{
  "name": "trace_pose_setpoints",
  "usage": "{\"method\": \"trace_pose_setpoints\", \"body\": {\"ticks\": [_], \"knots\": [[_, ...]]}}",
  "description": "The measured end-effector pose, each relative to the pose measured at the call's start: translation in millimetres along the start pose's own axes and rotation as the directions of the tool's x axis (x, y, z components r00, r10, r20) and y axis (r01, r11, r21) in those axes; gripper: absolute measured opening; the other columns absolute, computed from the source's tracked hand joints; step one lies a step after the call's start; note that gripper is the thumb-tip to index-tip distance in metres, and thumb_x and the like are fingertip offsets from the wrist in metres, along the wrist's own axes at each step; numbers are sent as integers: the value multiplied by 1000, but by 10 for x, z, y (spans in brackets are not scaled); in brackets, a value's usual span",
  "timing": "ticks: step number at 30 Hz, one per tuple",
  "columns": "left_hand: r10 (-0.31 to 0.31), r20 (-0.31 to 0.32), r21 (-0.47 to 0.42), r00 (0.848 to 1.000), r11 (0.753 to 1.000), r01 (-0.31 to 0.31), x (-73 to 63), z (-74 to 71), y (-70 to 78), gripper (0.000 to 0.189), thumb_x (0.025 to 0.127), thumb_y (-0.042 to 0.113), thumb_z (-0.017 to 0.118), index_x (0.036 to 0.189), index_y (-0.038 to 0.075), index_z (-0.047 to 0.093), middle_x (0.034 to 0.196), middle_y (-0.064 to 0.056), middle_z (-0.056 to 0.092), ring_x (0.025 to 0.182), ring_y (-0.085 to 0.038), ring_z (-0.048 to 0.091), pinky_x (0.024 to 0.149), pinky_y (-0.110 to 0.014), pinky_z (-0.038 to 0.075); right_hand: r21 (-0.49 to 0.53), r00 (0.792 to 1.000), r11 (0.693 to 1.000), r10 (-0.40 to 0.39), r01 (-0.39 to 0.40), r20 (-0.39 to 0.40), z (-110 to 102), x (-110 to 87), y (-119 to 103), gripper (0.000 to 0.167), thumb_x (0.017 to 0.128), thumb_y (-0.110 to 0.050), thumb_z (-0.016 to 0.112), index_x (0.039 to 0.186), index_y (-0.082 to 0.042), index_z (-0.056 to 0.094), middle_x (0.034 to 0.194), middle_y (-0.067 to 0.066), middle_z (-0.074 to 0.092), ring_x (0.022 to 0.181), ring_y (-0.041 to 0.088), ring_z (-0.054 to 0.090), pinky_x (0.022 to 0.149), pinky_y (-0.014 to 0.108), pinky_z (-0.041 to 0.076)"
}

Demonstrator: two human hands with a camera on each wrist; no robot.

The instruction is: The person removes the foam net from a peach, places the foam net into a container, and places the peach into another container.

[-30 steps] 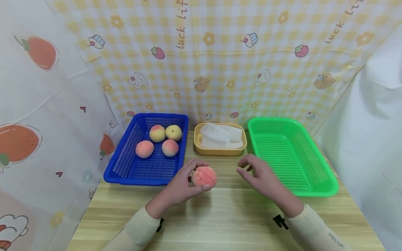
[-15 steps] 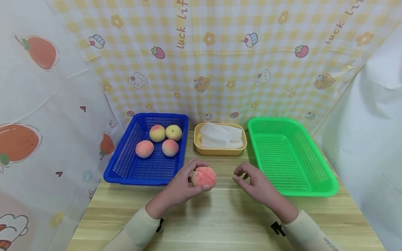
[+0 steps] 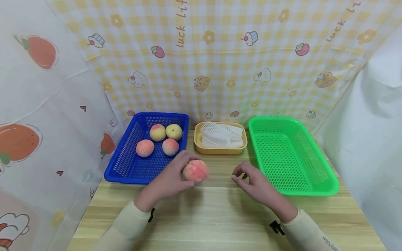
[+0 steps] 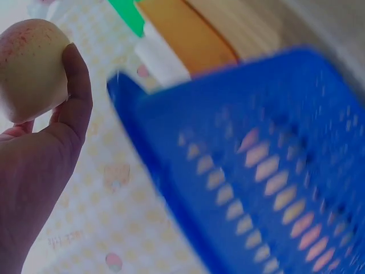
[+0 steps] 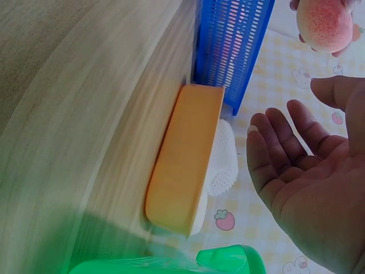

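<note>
My left hand (image 3: 169, 177) grips a pinkish peach (image 3: 195, 170) between thumb and fingers, above the table just right of the blue basket's front corner. The left wrist view shows the paler side of that peach (image 4: 34, 68), with fingers wrapped round it. My right hand (image 3: 255, 183) hovers over the table by the green basket's left side, its fingers loosely bent. Nothing lies in that right hand (image 5: 319, 154), as the right wrist view shows. Several more peaches, one of them pink (image 3: 144, 148), sit in the blue basket (image 3: 120, 177).
Between the two baskets, a yellow tray (image 3: 220, 151) holds white foam netting sleeves (image 3: 216, 134). The green basket (image 3: 329, 190) stands on the right. A patterned cloth (image 3: 216, 69) hangs behind, and the wooden table (image 3: 213, 223) lies in front.
My left hand has moved left and slightly up with the peach. Over the second, my right hand has shifted a little left and down.
</note>
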State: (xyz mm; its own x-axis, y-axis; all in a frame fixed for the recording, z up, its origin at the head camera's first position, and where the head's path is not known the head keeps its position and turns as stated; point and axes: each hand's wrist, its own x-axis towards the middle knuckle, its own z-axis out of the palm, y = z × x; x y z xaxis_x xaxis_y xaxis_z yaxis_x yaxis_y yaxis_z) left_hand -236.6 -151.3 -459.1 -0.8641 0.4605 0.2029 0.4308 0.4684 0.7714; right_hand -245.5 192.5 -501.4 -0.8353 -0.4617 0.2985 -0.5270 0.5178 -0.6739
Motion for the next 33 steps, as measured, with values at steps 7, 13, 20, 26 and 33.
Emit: {"method": "trace_pose_setpoints", "body": {"ticks": [7, 13, 20, 26, 33], "knots": [[41, 2, 96, 999, 995, -40, 22, -468, 79, 63, 93, 27, 90, 148, 27, 59, 143, 7, 57, 122, -15, 62, 102, -49, 56, 13, 1000, 1000, -4, 4, 2, -24, -6, 0, 10, 104, -10, 78, 110, -12, 71, 104, -11, 69, 96, 9, 67, 83, 43, 64], [-13, 21, 154, 1000, 988, 10, 22, -794, 115, 61, 95, 28, 90, 147, 26, 59, 141, 4, 57, 117, -17, 63, 98, -47, 57, 31, 1000, 999, -9, 9, 9, -40, -2, 0, 10, 104, -10, 78, 110, -13, 71, 104, -11, 69, 95, 9, 67, 83, 42, 64], [-28, 55, 204, 998, 979, 16, 82, -1043, 59, 60, 92, 27, 93, 144, 26, 64, 138, 3, 58, 116, -20, 60, 93, -46, 57, 48, 1000, 999, -15, 14, 19, -22, -18, 13, 11, 104, -10, 78, 111, -13, 70, 105, -11, 69, 96, 9, 68, 83, 42, 64], [-71, 137, 180, 988, 983, 45, 250, -1262, -156, 58, 90, 25, 95, 140, 19, 67, 143, -2, 55, 112, -24, 63, 88, -43, 60, 53, 999, 998, -16, 13, 41, 5, -58, 37, 11, 105, -11, 77, 112, -12, 70, 106, -12, 68, 94, 8, 67, 82, 39, 63], [-200, 152, 380, 968, 916, 130, 375, -1412, -459, 62, 90, 36, 93, 141, 15, 65, 147, -12, 55, 109, -29, 62, 90, -46, 55, 61, 998, 998, -14, 11, 53, 34, -74, 43, 10, 105, -13, 77, 112, -15, 70, 105, -12, 68, 94, 8, 68, 81, 36, 61]]}}
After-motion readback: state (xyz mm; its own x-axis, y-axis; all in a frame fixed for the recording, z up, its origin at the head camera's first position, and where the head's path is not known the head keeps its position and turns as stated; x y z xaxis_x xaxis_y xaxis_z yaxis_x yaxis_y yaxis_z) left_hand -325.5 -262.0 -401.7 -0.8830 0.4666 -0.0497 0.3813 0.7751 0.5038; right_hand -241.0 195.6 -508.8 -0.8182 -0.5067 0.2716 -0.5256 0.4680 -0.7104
